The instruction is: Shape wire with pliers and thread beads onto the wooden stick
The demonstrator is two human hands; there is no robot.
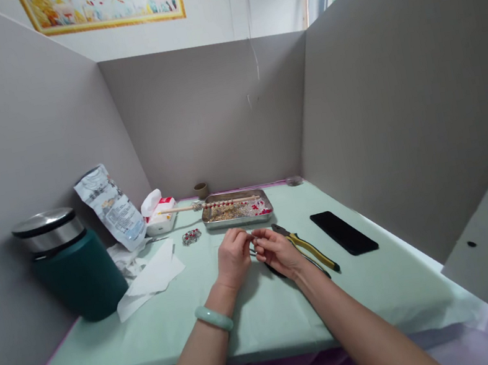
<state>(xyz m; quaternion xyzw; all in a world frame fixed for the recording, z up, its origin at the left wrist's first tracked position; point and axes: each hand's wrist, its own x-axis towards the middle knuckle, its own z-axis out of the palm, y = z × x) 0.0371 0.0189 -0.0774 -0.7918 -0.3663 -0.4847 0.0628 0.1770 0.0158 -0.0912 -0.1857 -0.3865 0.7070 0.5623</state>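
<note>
My left hand (234, 256) and my right hand (277, 252) meet over the table, just in front of a metal tray (238, 222). Fingertips of both are pinched close together; whatever lies between them is too small to make out. Loose gold, silver and red bits (232, 210) fill the tray, and a thin wooden stick (185, 208) strung with red beads rests across it. Beside my right hand lie pliers (310, 249) with yellow-and-black handles, partly behind my wrist. A small heap of red and silver beaded pieces (192, 236) sits left of my left hand.
On the left stand a green thermos (79, 277), a foil pouch (114, 208) and a tissue pack (160, 219); white tissues (152, 280) lie before them. At right is a black phone (344, 233). A small brown cup (201, 191) stands at the back. Grey partitions (213, 112) enclose the table.
</note>
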